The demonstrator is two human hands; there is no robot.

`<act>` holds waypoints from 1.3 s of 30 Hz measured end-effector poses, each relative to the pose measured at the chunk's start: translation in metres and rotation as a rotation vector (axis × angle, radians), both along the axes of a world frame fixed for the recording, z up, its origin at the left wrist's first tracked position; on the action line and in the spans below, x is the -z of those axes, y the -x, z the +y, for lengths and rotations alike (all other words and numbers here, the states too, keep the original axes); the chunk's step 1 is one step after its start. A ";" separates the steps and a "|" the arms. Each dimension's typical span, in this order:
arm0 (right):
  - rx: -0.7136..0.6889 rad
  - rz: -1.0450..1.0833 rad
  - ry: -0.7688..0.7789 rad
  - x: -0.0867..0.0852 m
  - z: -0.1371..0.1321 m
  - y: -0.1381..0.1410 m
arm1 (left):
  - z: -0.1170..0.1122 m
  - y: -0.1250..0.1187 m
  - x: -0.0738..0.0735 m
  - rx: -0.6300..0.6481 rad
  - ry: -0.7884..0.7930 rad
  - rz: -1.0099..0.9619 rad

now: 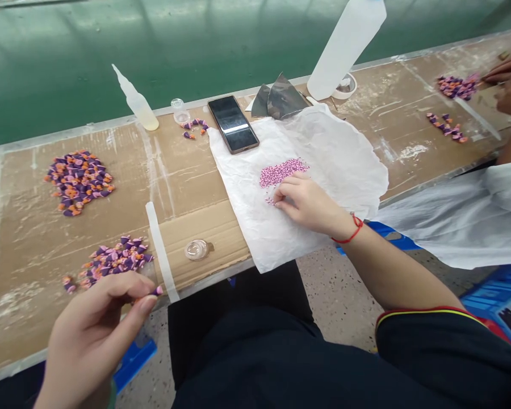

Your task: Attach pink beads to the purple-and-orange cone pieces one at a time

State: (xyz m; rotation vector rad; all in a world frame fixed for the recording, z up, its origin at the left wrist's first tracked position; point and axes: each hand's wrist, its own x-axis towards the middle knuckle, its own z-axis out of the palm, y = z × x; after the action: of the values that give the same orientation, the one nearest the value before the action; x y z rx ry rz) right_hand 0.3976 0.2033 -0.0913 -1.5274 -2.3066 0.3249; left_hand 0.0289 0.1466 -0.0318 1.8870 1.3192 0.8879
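My left hand [93,329] is near the front edge of the cardboard-covered table [196,187], its fingers pinched on a small purple piece [156,291]. Just beyond it lies a pile of purple, pink and orange pieces [114,258]. My right hand [309,204], with a red string at the wrist, rests on crumpled white paper [336,153]. Its curled fingertips press together at the near edge of a heap of tiny pink beads [282,171]; I cannot make out what they hold, if anything.
A larger purple-orange pile [79,180] lies far left. A small squeeze bottle [137,102], a little jar [180,111], a black phone [233,123], a large white bottle [344,45] and a tape roll [196,249] stand around. Another person's hands [509,82] work at more pieces [457,86] far right.
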 end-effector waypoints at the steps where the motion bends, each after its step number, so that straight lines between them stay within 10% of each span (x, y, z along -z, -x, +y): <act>1: 0.002 -0.020 -0.010 0.001 0.000 0.000 | -0.001 -0.001 0.000 0.000 0.007 -0.005; 32: 0.018 -0.299 -0.064 0.010 -0.007 0.010 | -0.020 -0.038 0.011 -0.011 0.223 -0.312; 39: -0.053 -0.177 -0.060 -0.016 -0.021 0.014 | -0.008 -0.077 0.009 0.134 0.219 -0.231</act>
State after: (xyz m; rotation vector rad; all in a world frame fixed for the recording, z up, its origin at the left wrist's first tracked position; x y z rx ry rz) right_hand 0.3839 0.1827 -0.0758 -1.5226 -2.4719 0.1364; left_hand 0.1059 0.1382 -0.0409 1.6299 1.0905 0.8284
